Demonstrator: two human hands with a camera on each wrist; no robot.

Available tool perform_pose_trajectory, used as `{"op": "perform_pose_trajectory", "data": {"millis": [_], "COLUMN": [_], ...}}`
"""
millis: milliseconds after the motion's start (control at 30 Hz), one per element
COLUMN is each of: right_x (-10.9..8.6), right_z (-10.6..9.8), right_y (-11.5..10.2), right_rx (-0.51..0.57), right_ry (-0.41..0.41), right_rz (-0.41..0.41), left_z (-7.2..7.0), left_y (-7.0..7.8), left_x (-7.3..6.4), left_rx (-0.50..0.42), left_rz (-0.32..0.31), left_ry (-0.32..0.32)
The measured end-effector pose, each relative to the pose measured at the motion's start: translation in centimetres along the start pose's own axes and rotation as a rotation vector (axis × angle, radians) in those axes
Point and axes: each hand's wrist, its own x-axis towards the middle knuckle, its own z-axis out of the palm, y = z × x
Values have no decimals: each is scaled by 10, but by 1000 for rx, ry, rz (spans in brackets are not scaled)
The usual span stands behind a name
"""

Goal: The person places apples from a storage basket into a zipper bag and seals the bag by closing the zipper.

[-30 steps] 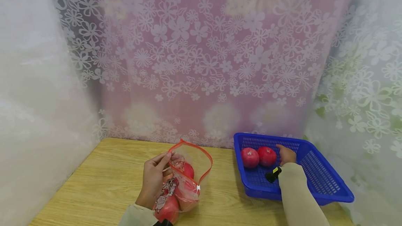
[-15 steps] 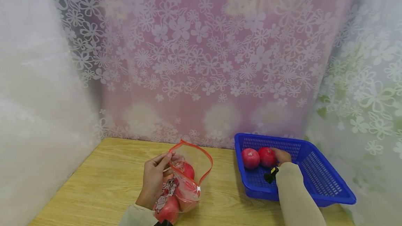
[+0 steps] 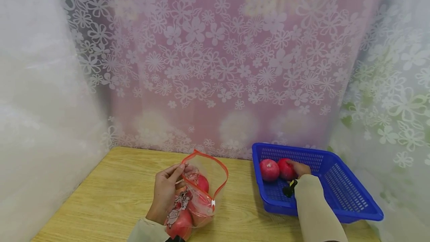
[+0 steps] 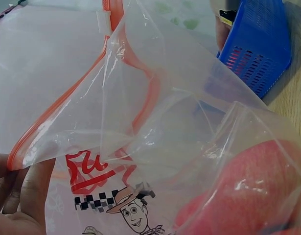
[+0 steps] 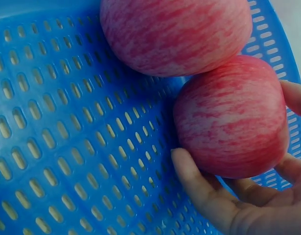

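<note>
While your left hand (image 3: pixel 164 191) pinches the bag (image 3: pixel 198 189): your right hand (image 3: pixel 303 169) is well apart from it, reaching down into the basket (image 3: pixel 279 205).
Left hand: your thumb and fingers are clamped on the film at the left side of the bag's mouth.
Bag: clear film with a red zip edge, its mouth gaping; a white slider (image 3: pixel 213 202) sits at the near right of that edge. Your left wrist view shows red lettering and a cartoon figure (image 4: pixel 134 215) in a hat printed on it.
Bagged apples (image 3: pixel 182 225): several lie low inside, partly hidden by the print and your fingers.
Right hand: your digits curl round the gripped apple (image 3: pixel 285 169), holding it from below and from both sides in your right wrist view.
Gripped apple: within the basket, near its back left, against the other apple (image 3: pixel 269 170); whether it is clear of the basket floor, I cannot tell.
Basket: blue, slotted, on the right part of your wood-grain table (image 3: pixel 111 182), well apart from the bag.
Wrists: pale sleeves (image 3: pixel 317 204), with a black device (image 3: pixel 289 189) at your right one.
Backdrop: a pinkish floral curtain (image 3: pixel 228 66) behind the table.
</note>
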Motion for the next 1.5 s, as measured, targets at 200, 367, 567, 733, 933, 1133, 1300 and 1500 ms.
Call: {"op": "perform_pose_trajectory", "data": {"millis": [200,367,567,733,933,1133,1300,1500], "right_x": [0,0,0,-2,-9,-16,-22,-34], "right_z": [-3,-4,-2,0,1,2,2,4], "right_y": [2,3,1,-4,-10,-15,-18,-25], "right_rx": [23,11,36,15,86,162,164,165], "right_ry": [-7,0,17,11,18,1,8,-5], "right_rz": [3,-2,-20,-45,-54,-49,-62,-88], "left_z": [1,1,2,2,2,2,3,2], "left_y": [0,-1,-1,-1,0,1,1,1], "left_x": [0,2,2,3,3,2,1,0], "left_rx": [7,3,4,19,26,25,17,8], "left_rz": [-3,-10,-25,-24,-15,-13,-16,-34], "left_ry": [6,11,20,30,27,23,21,23]}}
